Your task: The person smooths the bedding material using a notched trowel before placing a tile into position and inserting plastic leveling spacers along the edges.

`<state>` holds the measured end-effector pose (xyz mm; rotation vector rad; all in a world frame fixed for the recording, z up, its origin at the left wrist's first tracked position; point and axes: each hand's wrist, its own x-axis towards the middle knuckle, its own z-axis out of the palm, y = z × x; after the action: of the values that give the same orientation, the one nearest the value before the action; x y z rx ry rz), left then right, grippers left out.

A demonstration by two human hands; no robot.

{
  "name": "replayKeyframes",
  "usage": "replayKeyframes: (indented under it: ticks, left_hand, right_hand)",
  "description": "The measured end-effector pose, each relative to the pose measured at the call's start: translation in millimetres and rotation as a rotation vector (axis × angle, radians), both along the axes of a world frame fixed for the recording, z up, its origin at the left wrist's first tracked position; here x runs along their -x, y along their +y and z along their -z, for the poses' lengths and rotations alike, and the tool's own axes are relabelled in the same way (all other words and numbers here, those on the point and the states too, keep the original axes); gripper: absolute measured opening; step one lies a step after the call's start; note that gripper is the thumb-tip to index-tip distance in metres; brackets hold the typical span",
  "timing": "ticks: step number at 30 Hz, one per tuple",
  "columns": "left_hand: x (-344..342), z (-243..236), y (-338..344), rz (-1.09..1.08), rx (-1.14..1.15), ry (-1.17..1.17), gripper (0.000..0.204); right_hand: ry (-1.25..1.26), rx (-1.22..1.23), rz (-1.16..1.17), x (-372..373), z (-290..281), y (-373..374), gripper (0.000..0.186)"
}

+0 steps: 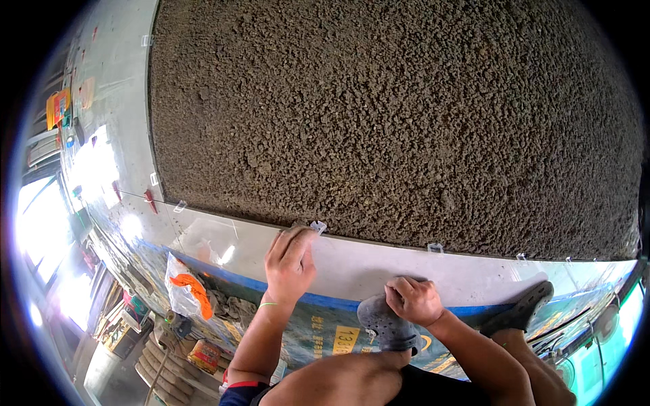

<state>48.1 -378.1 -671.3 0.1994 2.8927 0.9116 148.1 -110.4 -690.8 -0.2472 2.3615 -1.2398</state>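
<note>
My left hand (pixel 291 264) reaches to the edge of a wide bed of coarse brown mortar (pixel 379 128). Its thumb and fingers are pinched at a small clear plastic levelling clip (pixel 318 227) on the rim of the pale tile (pixel 359 260). Lower right, my right hand (pixel 414 301) is curled closed over the toe of a grey clog (pixel 384 325) on my foot; whatever its fingers may hold is hidden. More clear clips, such as one clip (pixel 435 248) to the right, stand along the same edge.
Another clog (pixel 531 304) rests on the tile at right. Red wedges (pixel 149 201) lie at the left corner. A blue printed sheet (pixel 325 325) borders the tile. A plastic bag with something orange (pixel 193 292), coiled hose (pixel 162 372) and a yellow box (pixel 58 108) are at left.
</note>
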Motion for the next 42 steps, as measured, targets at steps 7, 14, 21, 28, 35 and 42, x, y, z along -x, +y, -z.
replayKeyframes:
  ticks: [7,14,21,28,35,42]
  left_hand:
    - [6,0,-6,0.073,0.031,-0.013,0.035]
    - [2,-1,-3,0.092,0.027,-0.049,0.037]
    - [9,-6,-3,0.227,0.1,-0.134,0.04]
    - [25,-15,-3,0.365,0.185,-0.238,0.046]
    - [17,-10,-9,0.343,0.15,-0.209,0.048]
    - [17,-7,-12,0.338,0.115,-0.166,0.05]
  right_hand:
    - [0.013,0.009,-0.005,-2,3,0,0.012]
    - [0.087,-0.021,-0.011,-2,5,0,0.013]
    - [0.099,-0.026,-0.015,-5,6,0,0.013]
    - [0.116,-0.037,-0.014,-5,6,1,0.013]
    - [0.155,-0.056,-0.006,-10,8,-2,0.013]
    - [0.159,-0.049,-0.041,-11,10,2,0.015]
